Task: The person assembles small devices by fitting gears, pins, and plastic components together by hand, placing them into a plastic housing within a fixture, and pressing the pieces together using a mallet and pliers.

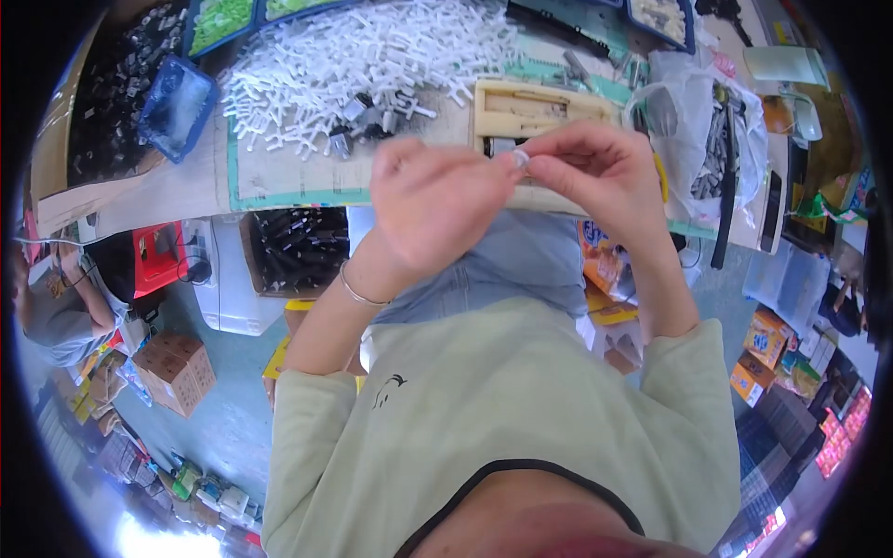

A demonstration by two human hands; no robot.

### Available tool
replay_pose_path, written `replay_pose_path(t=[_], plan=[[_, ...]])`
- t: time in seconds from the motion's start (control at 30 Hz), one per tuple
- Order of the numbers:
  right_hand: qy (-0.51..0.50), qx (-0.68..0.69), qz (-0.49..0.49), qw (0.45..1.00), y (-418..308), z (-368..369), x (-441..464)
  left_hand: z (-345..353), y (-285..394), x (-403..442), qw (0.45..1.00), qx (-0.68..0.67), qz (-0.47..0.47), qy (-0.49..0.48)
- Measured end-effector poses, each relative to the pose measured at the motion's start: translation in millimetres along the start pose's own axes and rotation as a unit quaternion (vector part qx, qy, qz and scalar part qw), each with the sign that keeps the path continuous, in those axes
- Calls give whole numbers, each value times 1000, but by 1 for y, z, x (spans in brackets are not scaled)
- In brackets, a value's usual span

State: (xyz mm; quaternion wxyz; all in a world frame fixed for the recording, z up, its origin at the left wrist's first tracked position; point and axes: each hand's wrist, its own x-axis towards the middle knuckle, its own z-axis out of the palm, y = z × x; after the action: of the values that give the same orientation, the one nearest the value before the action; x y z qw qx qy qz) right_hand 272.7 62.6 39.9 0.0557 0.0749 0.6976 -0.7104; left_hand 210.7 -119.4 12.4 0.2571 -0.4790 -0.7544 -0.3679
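Note:
In front of my waist, at the near edge of the table, both my hands meet. My left hand (433,205), back upward and slightly blurred, is closed with its fingertips at a small whitish piece (522,159). The thumb and forefinger of my right hand (605,172) pinch that same piece from the other side; its exact kind is too small to make out. Just beyond the fingers lies a cream-coloured block-like fixture (544,98) with a long recess. A big heap of white branched plastic parts (344,65) spreads past my left hand, with a few dark shiny pieces (358,116) at its near side.
A blue tray (177,107) stands left of the heap, beside a box of black parts (116,102). A plastic bag (684,112) with grey strips lies at the right. Below the table is a carton of black pieces (302,251). Another person (70,312) sits at far left.

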Motion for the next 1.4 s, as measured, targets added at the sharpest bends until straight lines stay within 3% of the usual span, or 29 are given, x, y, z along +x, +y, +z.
replay_pose_path(t=[0.07,0.13,0.17,0.2,0.27,0.3,0.4,0.53,0.63,0.7,0.73,0.8,0.83,0.93,1.0,1.03,1.1,1.2,1.37,1.4], plan=[[23,-31,48,998,3,3,-11,5,4,-17,999,-17,40,-27],[16,-287,-126,949,15,1,-18,12,10,-34,994,-33,82,-64],[30,-309,-130,942,23,2,-22,17,10,-37,994,-36,80,-67],[31,-308,-127,942,30,-1,-22,23,8,-38,994,-67,48,-69],[96,-439,-235,862,41,-13,-15,30,5,-36,993,-97,16,-70],[109,-469,-242,843,41,-16,-11,31,4,-33,994,-80,-13,-73],[97,-497,-318,801,51,-21,8,39,-5,-30,994,-63,-47,-72],[63,-524,-324,785,51,-22,16,41,-12,-28,993,-44,-21,-104],[69,-542,-259,797,42,-20,13,46,-11,-25,992,-27,-14,-119],[111,-483,-188,848,40,-21,15,49,-10,-21,993,-18,-10,-118],[112,-485,-190,846,34,-24,17,50,-11,-19,993,-18,-4,-112],[43,-464,-145,873,18,-33,25,49,-11,-14,994,-15,4,-105],[63,-350,-91,930,10,-36,31,48,-10,-12,995,-10,6,-101],[158,-384,-133,900,-17,-60,74,38,-13,-10,996,-60,-17,-68],[184,-532,-210,799,-13,-95,122,30,-22,1,995,-74,-32,-51],[163,-682,-195,686,-19,-107,142,26,-29,8,997,-57,-54,-25],[169,-729,-155,645,-4,-115,175,13,-47,24,996,-6,-92,3],[132,-757,-62,637,-16,-93,187,-5,-90,35,982,68,-175,2],[129,-741,-83,654,-11,-98,197,-14,-159,50,971,173,-166,-23],[132,-707,-113,685,-8,-102,198,-12,-168,54,969,196,-147,-39]])
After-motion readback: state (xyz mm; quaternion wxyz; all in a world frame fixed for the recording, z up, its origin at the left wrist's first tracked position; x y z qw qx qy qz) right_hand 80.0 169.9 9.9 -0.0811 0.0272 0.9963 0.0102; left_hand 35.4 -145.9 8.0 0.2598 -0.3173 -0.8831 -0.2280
